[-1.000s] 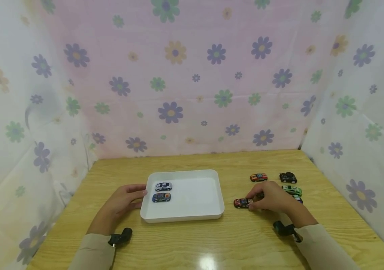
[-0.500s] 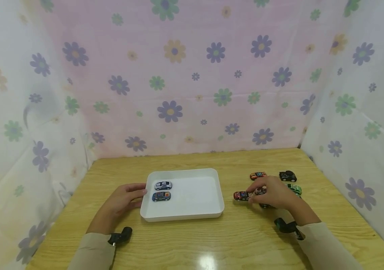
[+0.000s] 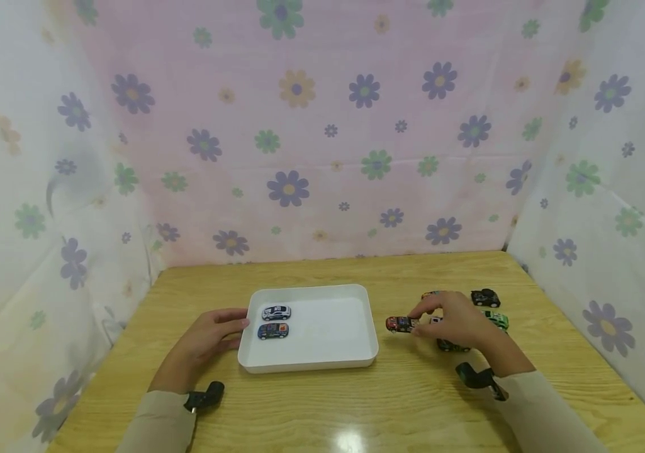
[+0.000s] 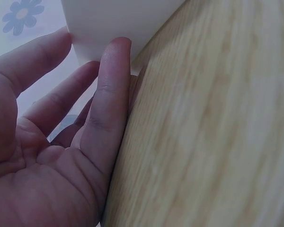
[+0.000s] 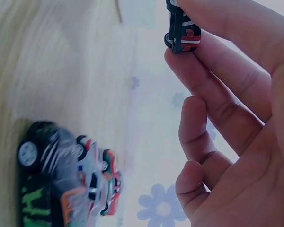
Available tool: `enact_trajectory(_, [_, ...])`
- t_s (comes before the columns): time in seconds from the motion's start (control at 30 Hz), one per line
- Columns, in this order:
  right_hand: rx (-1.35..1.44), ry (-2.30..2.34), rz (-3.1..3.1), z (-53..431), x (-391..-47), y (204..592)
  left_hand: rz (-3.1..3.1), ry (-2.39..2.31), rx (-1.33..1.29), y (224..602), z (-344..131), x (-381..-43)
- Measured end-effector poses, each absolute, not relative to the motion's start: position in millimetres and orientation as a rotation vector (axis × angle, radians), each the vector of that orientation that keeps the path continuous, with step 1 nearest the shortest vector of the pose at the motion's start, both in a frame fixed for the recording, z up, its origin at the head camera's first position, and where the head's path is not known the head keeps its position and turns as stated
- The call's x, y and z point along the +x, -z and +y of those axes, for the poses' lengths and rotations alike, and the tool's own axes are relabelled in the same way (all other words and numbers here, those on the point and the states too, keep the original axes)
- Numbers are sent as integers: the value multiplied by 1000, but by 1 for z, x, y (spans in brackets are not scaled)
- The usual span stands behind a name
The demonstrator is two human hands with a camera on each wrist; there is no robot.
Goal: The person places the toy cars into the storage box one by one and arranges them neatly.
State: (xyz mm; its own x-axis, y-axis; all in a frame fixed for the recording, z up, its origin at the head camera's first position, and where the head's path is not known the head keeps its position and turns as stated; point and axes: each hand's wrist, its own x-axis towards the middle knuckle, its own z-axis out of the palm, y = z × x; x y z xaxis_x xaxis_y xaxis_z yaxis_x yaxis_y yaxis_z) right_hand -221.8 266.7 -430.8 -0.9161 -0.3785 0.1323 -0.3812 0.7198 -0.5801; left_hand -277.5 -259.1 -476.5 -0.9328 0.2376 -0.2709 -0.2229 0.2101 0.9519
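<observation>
My right hand pinches a red and black toy car between thumb and fingers, just right of the white tray. In the right wrist view this toy car's end shows at the fingertips, tilted off the tabletop, with the other fingers loosely bent. My left hand rests at the tray's left side, its fingertips touching the outer wall. Inside the tray, on the left, a white toy car and a dark blue toy car lie one behind the other.
Several more toy cars stand at the right: a black one, a green one and a dark one close below my right hand. That hand partly covers an orange car. Flowered cloth encloses the wooden table.
My right hand has lifted the red toy car and carried it slightly left toward the tray, uncovering the dark car beneath. My left hand stays at the tray.
</observation>
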Motion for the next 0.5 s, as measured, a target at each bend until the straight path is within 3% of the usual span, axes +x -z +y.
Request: enact_trajectory(0.5, [731,-1103,-2868,238,-230,420,2120,-1792,16,476,-258,-277])
